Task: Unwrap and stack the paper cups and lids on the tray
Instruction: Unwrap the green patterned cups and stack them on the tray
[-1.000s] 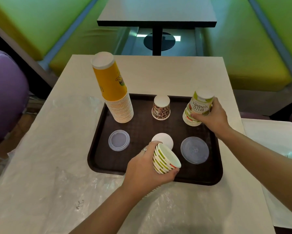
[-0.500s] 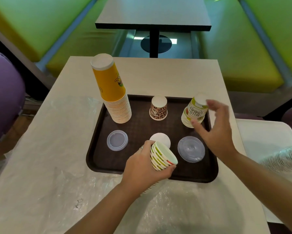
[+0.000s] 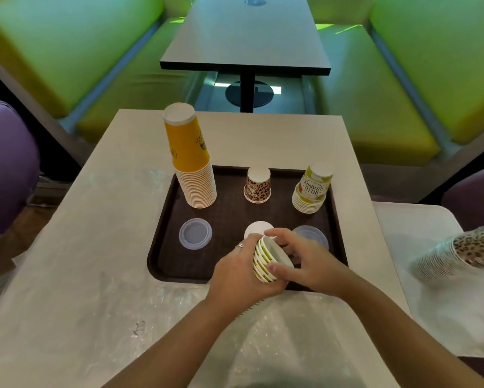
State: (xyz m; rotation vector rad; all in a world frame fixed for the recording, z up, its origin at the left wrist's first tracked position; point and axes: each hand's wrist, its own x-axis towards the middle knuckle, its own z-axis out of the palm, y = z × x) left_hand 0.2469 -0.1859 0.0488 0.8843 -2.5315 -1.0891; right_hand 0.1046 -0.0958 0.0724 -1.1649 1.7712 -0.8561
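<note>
A dark brown tray (image 3: 168, 219) lies on the beige table. On it stand a tall stack of yellow cups (image 3: 191, 161), a leopard-print cup (image 3: 258, 185) and a short stack of green-print cups (image 3: 313, 189), all upside down. Two clear lids (image 3: 195, 233) (image 3: 310, 236) and a white lid (image 3: 256, 228) lie flat on the tray. My left hand (image 3: 235, 273) grips a small nested stack of green-striped cups (image 3: 266, 260) on its side over the tray's front edge. My right hand (image 3: 305, 256) pinches the rim of that stack's outermost cup.
Clear plastic wrap (image 3: 277, 337) is spread over the table's near side. A wrapped sleeve of leopard-print cups (image 3: 459, 253) lies on a white table (image 3: 403, 219) to the right. A dark table (image 3: 246, 37) and green benches stand beyond.
My right hand let go of the green-print stack at the tray's back right and came down to the cups held in my left hand, where it now pinches the rim.
</note>
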